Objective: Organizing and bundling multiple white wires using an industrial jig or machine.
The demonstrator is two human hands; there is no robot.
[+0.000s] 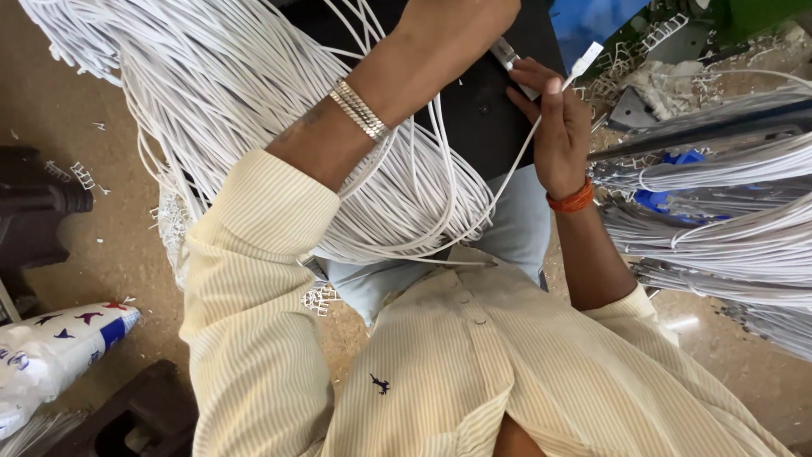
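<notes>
Far left: a dark stool (34, 211) on the sandy floor (110, 254), and below it a white printed sack (51, 347). Next over, a thick bundle of white cables (254, 101) draped across the lap, spilling down past the pale yellow striped sleeve (254, 279). Left forearm crossing over that bundle, a silver bracelet (359, 108) at the wrist; left hand out of frame beyond the top edge, grip impossible to tell. Further right, right hand (554, 127), orange thread at the wrist, pinched shut on a single white cable (516, 165) with its connector end (585, 59) poking up past the fingertips. Far right, more white cable bunches (727, 220) hanging over a rail.
</notes>
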